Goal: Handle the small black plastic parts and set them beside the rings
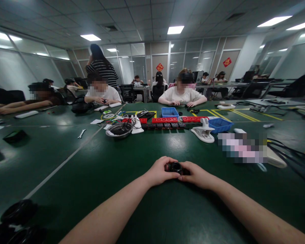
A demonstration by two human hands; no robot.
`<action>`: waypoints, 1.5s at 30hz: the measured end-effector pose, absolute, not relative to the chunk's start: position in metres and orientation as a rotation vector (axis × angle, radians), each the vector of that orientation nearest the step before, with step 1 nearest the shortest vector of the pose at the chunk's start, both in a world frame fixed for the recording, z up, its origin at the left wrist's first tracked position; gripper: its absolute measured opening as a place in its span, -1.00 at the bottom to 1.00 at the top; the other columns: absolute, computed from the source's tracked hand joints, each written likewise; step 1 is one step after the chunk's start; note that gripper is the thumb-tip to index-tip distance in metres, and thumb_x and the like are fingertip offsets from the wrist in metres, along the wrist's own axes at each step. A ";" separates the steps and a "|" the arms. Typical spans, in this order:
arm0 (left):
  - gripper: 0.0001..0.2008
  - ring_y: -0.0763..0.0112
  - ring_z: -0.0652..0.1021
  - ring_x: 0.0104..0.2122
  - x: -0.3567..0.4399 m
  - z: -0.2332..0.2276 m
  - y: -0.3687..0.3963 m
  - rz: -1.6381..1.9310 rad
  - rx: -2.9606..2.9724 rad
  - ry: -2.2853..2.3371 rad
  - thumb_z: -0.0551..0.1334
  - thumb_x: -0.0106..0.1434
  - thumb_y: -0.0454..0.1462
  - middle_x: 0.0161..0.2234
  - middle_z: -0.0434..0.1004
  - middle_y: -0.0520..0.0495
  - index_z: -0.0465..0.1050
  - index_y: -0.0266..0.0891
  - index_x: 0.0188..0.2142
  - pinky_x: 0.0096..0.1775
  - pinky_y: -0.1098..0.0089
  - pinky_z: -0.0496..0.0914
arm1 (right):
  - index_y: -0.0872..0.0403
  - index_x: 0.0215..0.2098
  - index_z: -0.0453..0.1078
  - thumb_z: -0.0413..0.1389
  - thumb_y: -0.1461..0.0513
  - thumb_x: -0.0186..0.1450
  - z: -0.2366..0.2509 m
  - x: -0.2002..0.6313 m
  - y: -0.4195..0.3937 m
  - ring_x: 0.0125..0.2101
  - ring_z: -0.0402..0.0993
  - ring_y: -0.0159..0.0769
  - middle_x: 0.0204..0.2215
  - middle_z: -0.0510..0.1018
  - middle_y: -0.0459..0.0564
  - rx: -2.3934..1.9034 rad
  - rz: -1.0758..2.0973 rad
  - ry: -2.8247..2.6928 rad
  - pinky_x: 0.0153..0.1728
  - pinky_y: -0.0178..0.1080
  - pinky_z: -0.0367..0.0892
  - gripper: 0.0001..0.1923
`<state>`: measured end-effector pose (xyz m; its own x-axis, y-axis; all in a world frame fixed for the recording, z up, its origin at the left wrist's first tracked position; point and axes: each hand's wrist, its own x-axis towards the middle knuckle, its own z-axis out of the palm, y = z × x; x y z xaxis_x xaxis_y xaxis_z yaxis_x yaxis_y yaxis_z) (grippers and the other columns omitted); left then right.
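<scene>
A small black round part [176, 167], ring-shaped on top, sits between my two hands just above the green table [132, 159]. My left hand [160, 171] curls around its left side. My right hand [196, 174] grips it from the right, fingers closed over it. Most of the part is hidden by my fingers.
Ahead lie a metal bowl with black wires [119, 130], red and black parts in rows [165, 122], two blue bins [169, 112], a white clamp [203, 131] and cables at right [292, 154]. Black round parts [17, 217] lie at lower left. Several people sit across the table.
</scene>
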<state>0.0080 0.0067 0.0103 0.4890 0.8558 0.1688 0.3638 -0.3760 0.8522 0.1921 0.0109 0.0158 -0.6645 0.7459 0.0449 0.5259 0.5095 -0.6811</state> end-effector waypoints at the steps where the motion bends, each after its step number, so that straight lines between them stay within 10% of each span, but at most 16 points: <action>1: -0.56 0.51 0.31 -0.46 0.008 0.010 0.007 0.795 1.951 1.018 0.27 -0.10 -0.17 -0.33 0.28 -0.02 0.31 -0.21 -0.18 -0.44 0.48 0.24 | 0.13 -0.28 0.31 0.08 0.21 0.05 0.015 0.192 0.011 -0.45 0.29 -0.36 -0.43 0.41 -0.07 -1.079 0.930 -2.406 -0.45 -0.35 0.16 -0.74; 19: -0.62 0.32 0.36 -0.32 0.026 0.018 -0.009 0.958 2.102 1.562 0.27 -0.12 -0.12 -0.34 0.33 -0.04 0.31 -0.23 -0.31 -0.28 0.33 0.24 | 0.10 -0.41 0.17 0.04 0.14 0.04 0.001 0.164 -0.002 -0.52 0.27 -0.36 -0.52 0.35 -0.04 -1.743 0.296 -2.199 -0.58 -0.37 -0.02 -0.78; 31: -0.57 0.51 0.30 -0.46 0.006 0.016 0.008 0.767 2.015 1.029 0.28 -0.12 -0.17 -0.38 0.29 0.00 0.34 -0.23 -0.21 -0.43 0.49 0.22 | 0.12 -0.23 0.29 0.09 0.20 0.04 0.021 0.193 0.008 -0.35 0.30 -0.32 -0.35 0.38 -0.05 -1.051 1.014 -2.364 -0.35 -0.31 0.21 -0.69; 45: -0.57 0.48 0.30 -0.43 0.009 0.016 0.003 0.814 2.055 1.052 0.27 -0.12 -0.14 -0.37 0.26 0.00 0.33 -0.20 -0.21 -0.39 0.46 0.23 | 0.15 -0.24 0.30 0.10 0.25 0.03 0.020 0.192 0.009 -0.33 0.30 -0.31 -0.34 0.40 -0.04 -1.060 1.055 -2.310 -0.31 -0.29 0.20 -0.70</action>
<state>0.0089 0.0028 0.0161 0.4776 0.8510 0.2185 0.4258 -0.4418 0.7896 0.1916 0.0086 0.0196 -0.6396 0.7679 0.0349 0.4767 0.4318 -0.7657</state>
